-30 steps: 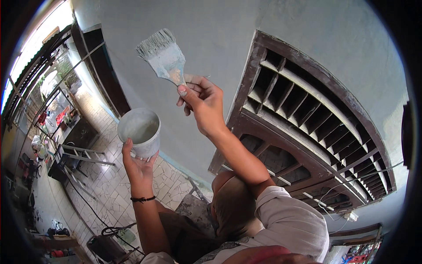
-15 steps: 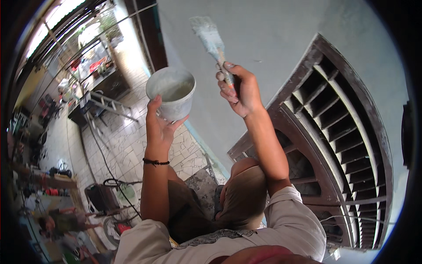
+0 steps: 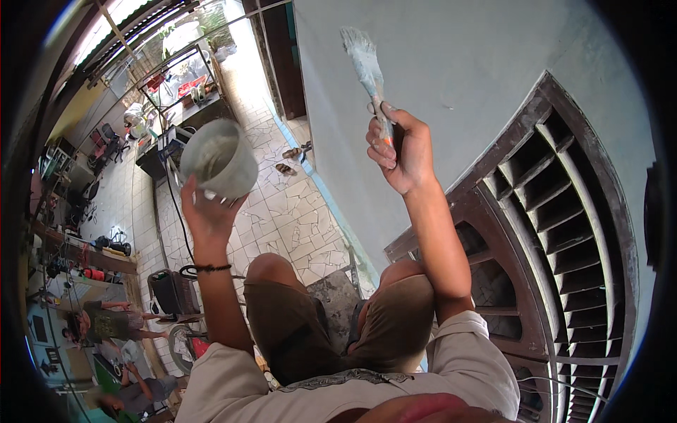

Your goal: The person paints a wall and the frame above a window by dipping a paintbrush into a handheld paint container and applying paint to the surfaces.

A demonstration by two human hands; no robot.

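My left hand (image 3: pixel 211 211) grips a round whitish plastic tub (image 3: pixel 240 171) from below, thumb against its near side. The tub is tilted with its mouth toward me, and a greyish coating shows on its inside. My right hand (image 3: pixel 403 151) is closed round the handle of a flat paintbrush (image 3: pixel 367 67). Its pale, coated bristles point up and away, in front of the grey-blue wall (image 3: pixel 451 56). I cannot tell whether the bristles touch the wall.
A brown wooden frame with slats (image 3: pixel 536 190) is set in the wall at right. Sandals (image 3: pixel 286 169) lie on the tiled floor (image 3: pixel 296 225) by the wall's foot. At left are a cluttered table (image 3: pixel 190 116), a black case (image 3: pixel 173 292) and other people (image 3: pixel 106 324).
The tub in my left hand has moved left, away from the wall, and tilted more. The brush has shifted slightly right in view and stands more upright. My view has turned somewhat.
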